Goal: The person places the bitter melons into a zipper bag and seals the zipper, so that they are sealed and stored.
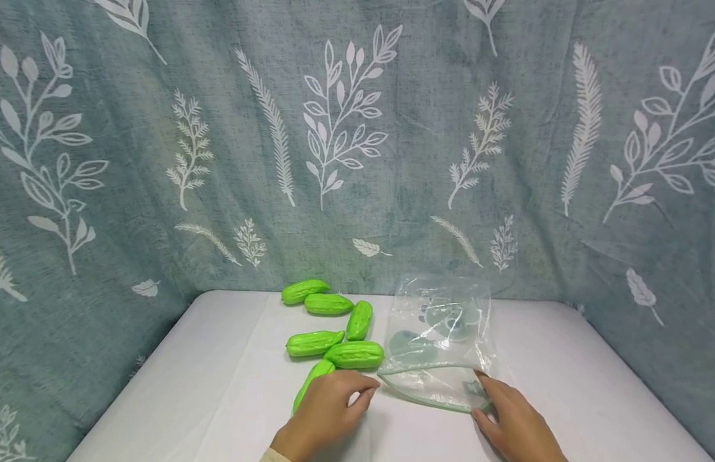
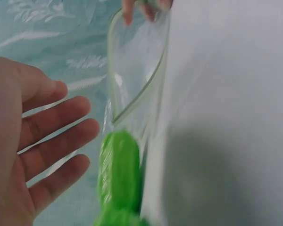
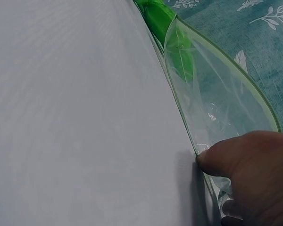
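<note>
A clear zip bag (image 1: 441, 340) with a green rim and printed pale shapes lies on the white table, its mouth gaping toward me. My right hand (image 1: 516, 417) grips the right end of that mouth; in the right wrist view the thumb (image 3: 221, 157) presses at the near rim. Just left of the bag my left hand (image 1: 328, 410) hovers with loosely bent fingers and nothing in them, as the left wrist view shows. It partly covers a green bitter melon (image 1: 312, 380). Another bitter melon (image 1: 355, 355) lies close to the bag's left corner.
Several more ridged bitter melons lie farther back, among them an upright-lying one (image 1: 359, 321), one at the left (image 1: 314, 344) and one at the far edge (image 1: 305, 290). A blue-green leaf-patterned curtain (image 1: 357, 160) stands behind and beside the white table (image 1: 230, 385).
</note>
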Motion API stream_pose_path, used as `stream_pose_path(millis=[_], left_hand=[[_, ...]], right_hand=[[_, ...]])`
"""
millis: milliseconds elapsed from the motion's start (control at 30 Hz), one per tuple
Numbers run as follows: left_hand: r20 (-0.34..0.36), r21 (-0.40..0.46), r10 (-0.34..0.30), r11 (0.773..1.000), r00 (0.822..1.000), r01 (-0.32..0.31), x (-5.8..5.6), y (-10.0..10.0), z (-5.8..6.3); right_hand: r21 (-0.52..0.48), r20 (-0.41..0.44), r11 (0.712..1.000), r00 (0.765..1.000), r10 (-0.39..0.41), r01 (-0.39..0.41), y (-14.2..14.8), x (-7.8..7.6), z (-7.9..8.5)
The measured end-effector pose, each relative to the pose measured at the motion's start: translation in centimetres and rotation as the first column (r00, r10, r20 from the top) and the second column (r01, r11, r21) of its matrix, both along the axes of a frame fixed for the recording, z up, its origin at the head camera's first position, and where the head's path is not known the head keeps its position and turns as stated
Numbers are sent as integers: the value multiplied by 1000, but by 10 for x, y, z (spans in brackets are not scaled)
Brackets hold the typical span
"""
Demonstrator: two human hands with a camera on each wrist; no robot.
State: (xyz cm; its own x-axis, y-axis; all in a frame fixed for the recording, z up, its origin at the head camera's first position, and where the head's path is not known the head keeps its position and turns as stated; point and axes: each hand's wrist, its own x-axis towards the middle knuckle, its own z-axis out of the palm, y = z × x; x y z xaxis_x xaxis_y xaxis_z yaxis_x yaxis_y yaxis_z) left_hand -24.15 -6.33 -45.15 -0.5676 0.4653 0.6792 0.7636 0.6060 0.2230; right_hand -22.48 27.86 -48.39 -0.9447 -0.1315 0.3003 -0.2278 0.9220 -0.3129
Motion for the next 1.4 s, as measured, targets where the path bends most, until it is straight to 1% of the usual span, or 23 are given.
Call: stream_pose_path(millis=[100,167,267,300,367,400,467,533,667,733,800,833,933,1033,1100,1167,1233,1300,1367,1400], left_hand=[[-9,55,34,998,999,-34,-1,-17,2],[6,73,72,995,997,-72,-2,-28,3],[82,81,138,986,987,-145,-3,-44,4],[113,78,166,981,980,-175,-4,-50,3],[192,79,210,971,959,-228,-4,-59,2],[238,71,229,965,944,-252,-5,-63,2],[329,54,256,956,909,-288,-6,-69,3],[418,34,262,952,870,-303,-7,-74,3],[569,-4,245,955,785,-295,-10,-80,4],[627,-18,232,959,744,-284,-11,-82,4],[672,-32,221,962,706,-271,-11,-83,4],[687,-40,219,963,693,-265,-12,-84,4],[713,-54,212,967,669,-248,-13,-86,2],[728,-53,194,972,658,-228,-13,-88,-2],[741,-53,182,975,646,-214,-13,-88,-4],[745,-56,177,977,644,-204,-13,-88,-6],[738,-61,175,979,652,-193,-13,-88,-7],[722,-56,167,981,672,-184,-14,-89,-7],[709,-49,156,984,688,-173,-14,-90,-8],[705,-43,149,985,693,-168,-14,-91,-9]], right_hand=[[8,8,1000,1000,3,-3,0,0,1],[12,2,1000,1000,3,-3,0,0,1],[11,-8,1000,1000,2,-2,1,0,2],[9,-6,1000,1000,0,0,1,1,1],[8,-1,1000,1000,-1,1,1,1,1],[10,-1,1000,1000,-3,3,1,2,1],[17,-1,1000,1000,-4,4,0,2,1],[21,-4,1000,1000,-7,7,0,3,2],[28,-6,1000,1000,-10,10,-1,4,2],[33,1,999,1000,-12,11,-1,4,3],[34,7,999,1000,-11,11,-1,3,3],[36,11,999,1000,-11,11,-1,2,3],[31,4,999,1000,-12,12,-1,3,2],[21,-10,1000,1000,-9,9,-1,4,0],[10,-10,1000,1000,-6,6,-1,5,-2],[6,-15,1000,1000,-3,3,-1,5,-2],[6,-32,1000,999,-2,2,0,5,-2],[6,-59,1000,998,1,-1,0,4,-1],[12,-73,1000,997,4,-3,0,3,-2],[13,-74,1000,997,7,-6,0,3,-2]])
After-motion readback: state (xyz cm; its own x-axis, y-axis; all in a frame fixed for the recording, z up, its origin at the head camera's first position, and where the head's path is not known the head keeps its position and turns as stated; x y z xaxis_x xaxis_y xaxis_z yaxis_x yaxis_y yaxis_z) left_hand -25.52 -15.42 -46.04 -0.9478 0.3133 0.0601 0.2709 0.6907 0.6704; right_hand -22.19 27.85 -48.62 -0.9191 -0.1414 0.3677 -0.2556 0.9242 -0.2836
